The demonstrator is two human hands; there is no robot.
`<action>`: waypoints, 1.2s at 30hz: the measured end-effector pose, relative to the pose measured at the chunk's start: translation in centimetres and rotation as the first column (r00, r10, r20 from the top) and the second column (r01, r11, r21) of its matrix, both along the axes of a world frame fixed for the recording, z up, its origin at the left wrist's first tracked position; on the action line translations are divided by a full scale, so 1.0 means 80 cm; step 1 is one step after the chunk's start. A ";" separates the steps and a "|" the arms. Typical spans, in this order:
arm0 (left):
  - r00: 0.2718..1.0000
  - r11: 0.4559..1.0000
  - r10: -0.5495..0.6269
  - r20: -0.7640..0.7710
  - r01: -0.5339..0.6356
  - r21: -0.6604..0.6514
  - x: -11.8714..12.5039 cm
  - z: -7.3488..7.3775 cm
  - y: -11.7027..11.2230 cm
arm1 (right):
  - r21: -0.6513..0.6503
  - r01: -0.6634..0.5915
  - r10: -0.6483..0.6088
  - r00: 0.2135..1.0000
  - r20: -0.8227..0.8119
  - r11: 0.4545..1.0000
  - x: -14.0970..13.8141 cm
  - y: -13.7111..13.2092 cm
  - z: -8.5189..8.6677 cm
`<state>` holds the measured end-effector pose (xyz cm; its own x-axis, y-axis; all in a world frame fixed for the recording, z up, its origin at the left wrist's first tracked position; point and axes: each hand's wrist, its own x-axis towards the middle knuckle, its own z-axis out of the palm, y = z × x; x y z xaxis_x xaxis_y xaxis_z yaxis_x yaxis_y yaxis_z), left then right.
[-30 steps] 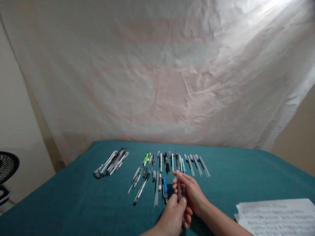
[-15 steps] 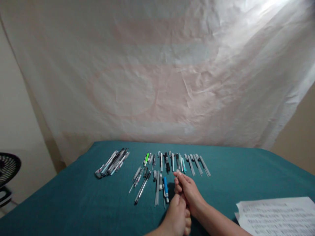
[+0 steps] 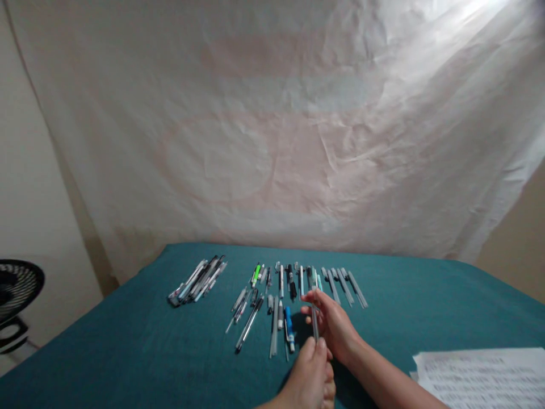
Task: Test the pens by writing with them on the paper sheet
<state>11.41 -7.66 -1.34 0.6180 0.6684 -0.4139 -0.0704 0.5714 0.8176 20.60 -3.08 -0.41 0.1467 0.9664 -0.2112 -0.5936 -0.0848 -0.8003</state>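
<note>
A slim, clear-barrelled pen (image 3: 315,322) stands upright between my two hands at the lower middle. My left hand (image 3: 307,372) is closed in a fist round its lower end, thumb on top. Around the upper end, my right hand (image 3: 334,322) pinches with thumb and forefinger, its other fingers loosely curled. The pen's tip is hidden by the fingers. Just left of my hands lies a blue and white pen (image 3: 288,326), beside a grey-and-white pen piece (image 3: 280,315) and clear tubes (image 3: 273,329). A clear pen with a black cap (image 3: 249,326) lies further left.
A pile of pens (image 3: 200,279) lies at the left on the green tablecloth (image 3: 106,341). Rows of pen parts, including a bright green one (image 3: 255,274) and clear barrels (image 3: 357,289), lie beyond my hands. Written paper sheets (image 3: 481,375) are at the right, a black fan (image 3: 19,289) far left.
My hands have drawn apart along the pen, so more of its barrel shows between them. My right hand's fingers have loosened somewhat. The whole view has shifted slightly.
</note>
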 end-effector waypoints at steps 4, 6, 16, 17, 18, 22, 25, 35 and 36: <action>1.000 0.998 0.012 0.028 -0.014 0.060 -0.004 0.002 -0.004 | 0.084 0.076 -0.087 0.988 0.126 0.994 0.022 0.009 -0.002; 0.999 0.995 0.011 0.049 -0.016 0.098 -0.005 0.003 -0.006 | 0.100 0.016 -0.041 0.966 0.253 0.995 0.027 0.010 -0.005; 0.993 0.987 -0.011 0.116 -0.008 0.159 -0.005 -0.001 -0.006 | 0.081 -0.066 -0.015 0.684 0.729 0.995 0.014 0.013 -0.024; 0.994 0.986 -0.016 0.112 -0.003 0.166 -0.006 0.001 -0.007 | 0.095 -0.056 -0.038 0.635 0.772 0.994 0.014 0.014 -0.026; 0.994 0.985 -0.022 0.108 0.003 0.172 -0.006 0.002 -0.008 | 0.109 -0.052 -0.057 0.589 0.806 0.993 0.013 0.014 -0.027; 0.993 0.983 -0.027 0.112 0.007 0.183 -0.007 0.003 -0.009 | 0.126 -0.060 -0.083 0.474 0.877 0.990 0.012 0.016 -0.031; 0.991 0.984 -0.033 0.127 0.010 0.176 -0.008 0.000 -0.008 | 0.117 -0.095 -0.068 0.417 0.906 0.989 0.009 0.016 -0.034; 0.980 0.995 0.019 0.196 -0.037 0.087 -0.009 -0.003 -0.003 | 0.130 -0.119 -0.052 0.510 0.859 0.984 0.013 0.015 -0.027; 0.979 0.997 0.032 0.201 -0.047 0.068 -0.009 -0.002 -0.002 | 0.111 -0.118 -0.022 0.580 0.814 0.987 0.015 0.013 -0.023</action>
<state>10.68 -7.85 -1.50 0.6558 0.7177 -0.2343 -0.2581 0.5048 0.8238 21.79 -2.02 -2.25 0.1408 0.9843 0.1064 0.3106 0.0581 -0.9488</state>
